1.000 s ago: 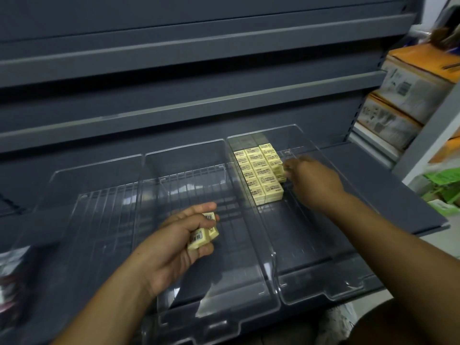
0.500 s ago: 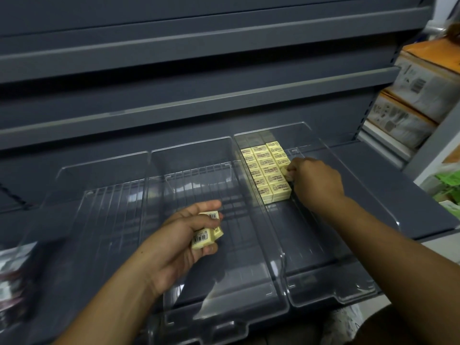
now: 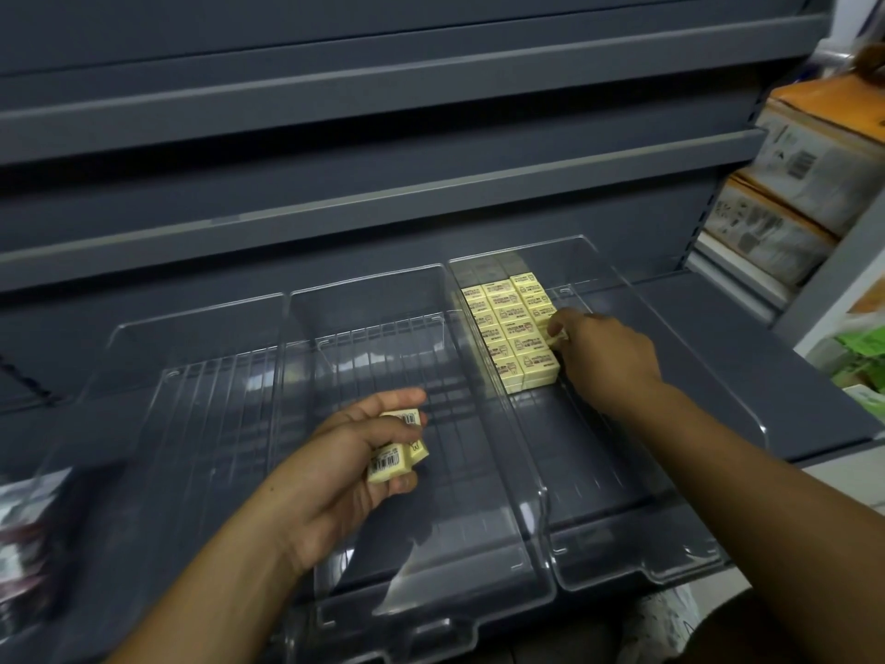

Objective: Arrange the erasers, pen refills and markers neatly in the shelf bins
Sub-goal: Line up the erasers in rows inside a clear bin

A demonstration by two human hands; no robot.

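Note:
Three clear plastic bins sit side by side on a dark grey shelf. The right bin (image 3: pixel 670 481) holds several pale yellow erasers (image 3: pixel 515 328) packed in rows at its back left. My right hand (image 3: pixel 606 357) reaches into that bin and pinches one eraser (image 3: pixel 555 335) against the right side of the rows. My left hand (image 3: pixel 345 467) hovers over the middle bin (image 3: pixel 431 558) and grips a few yellow erasers (image 3: pixel 395 452) with barcode labels showing. The left bin (image 3: pixel 158 424) holds nothing that I can see.
Grey shelf boards (image 3: pixel 383 194) rise behind the bins. Stacked cardboard boxes (image 3: pixel 795 184) stand on a rack at the right, with green packets (image 3: pixel 862 357) below them. A blurred packet (image 3: pixel 28 534) lies at the far left edge.
My right hand has drawn slightly toward me along the right side of the eraser rows. My left hand keeps its erasers and has barely moved.

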